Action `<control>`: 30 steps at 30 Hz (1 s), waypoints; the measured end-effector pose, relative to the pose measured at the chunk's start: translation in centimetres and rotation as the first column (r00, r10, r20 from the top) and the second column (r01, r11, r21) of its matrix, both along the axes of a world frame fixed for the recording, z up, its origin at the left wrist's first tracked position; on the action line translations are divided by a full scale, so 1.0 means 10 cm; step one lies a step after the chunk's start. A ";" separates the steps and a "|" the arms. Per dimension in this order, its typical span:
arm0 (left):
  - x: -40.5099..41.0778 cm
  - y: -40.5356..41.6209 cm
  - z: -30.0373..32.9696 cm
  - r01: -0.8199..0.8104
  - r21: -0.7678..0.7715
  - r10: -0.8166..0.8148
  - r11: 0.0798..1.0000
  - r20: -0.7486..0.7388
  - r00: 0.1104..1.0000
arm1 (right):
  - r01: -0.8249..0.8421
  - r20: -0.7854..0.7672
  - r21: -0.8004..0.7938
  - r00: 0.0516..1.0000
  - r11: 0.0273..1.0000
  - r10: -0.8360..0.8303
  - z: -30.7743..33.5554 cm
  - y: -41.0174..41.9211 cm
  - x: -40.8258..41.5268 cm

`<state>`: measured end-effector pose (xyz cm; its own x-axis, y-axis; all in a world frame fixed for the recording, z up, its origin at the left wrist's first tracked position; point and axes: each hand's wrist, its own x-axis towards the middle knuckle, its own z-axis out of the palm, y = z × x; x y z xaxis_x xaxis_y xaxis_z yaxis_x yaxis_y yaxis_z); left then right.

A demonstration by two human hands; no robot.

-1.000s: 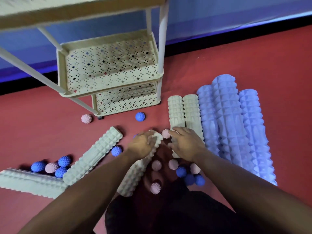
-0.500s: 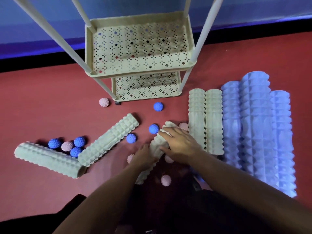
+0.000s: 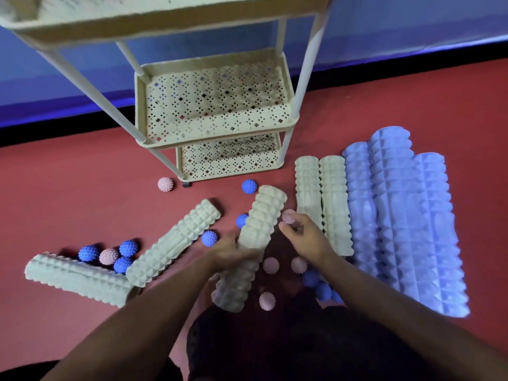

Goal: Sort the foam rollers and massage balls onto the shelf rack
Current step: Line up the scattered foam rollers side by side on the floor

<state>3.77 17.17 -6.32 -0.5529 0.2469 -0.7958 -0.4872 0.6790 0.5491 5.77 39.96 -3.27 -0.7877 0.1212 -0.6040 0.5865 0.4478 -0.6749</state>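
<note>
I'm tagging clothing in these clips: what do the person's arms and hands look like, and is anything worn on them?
Both forearms are bare as far as the frame shows: no sleeves visible. The left hand and right hand wear no gloves; I see no watch, bands or rings, though motion blur could hide small ones.

top shelf [image 3: 165,20] cropped, blurred

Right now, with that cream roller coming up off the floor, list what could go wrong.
1. Only the left hand grips the cream roller, near its middle; the right hand looks off it, so the long roller may tip or slip.
2. Pink balls and blue balls lie right under it; a swinging end could scatter them.
3. The shelf rack has upright posts close by; the roller's far end might knock one going in.
</note>
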 end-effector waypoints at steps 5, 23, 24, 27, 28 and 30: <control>-0.17 0.52 0.33 -0.033 0.202 0.041 0.979 -0.035 0.999 | 0.183 0.141 -0.427 0.981 0.886 -0.135 0.35 -0.07 -0.09; -0.29 0.24 -0.09 0.022 -0.286 -0.142 0.958 -0.407 0.902 | 0.299 0.132 0.304 0.927 0.905 -0.351 -0.23 0.88 -0.60; -0.30 0.10 -0.14 -0.026 -0.321 -0.126 0.947 -0.443 0.888 | 0.281 0.149 0.304 0.930 0.910 -0.337 -0.30 0.87 -0.58; -0.35 -0.33 -0.34 -0.150 -0.422 -0.086 0.894 -0.491 0.867 | 0.259 0.152 0.290 0.938 0.921 -0.311 -0.52 0.89 -0.52; -0.36 -0.46 -0.41 -0.173 -0.448 -0.085 0.877 -0.500 0.862 | 0.258 0.153 0.292 0.938 0.921 -0.311 -0.58 0.92 -0.51; -0.36 -0.68 -0.45 -0.201 -0.497 -0.076 0.844 -0.483 0.872 | 0.251 0.153 0.306 0.939 0.918 -0.308 -0.51 0.90 -0.49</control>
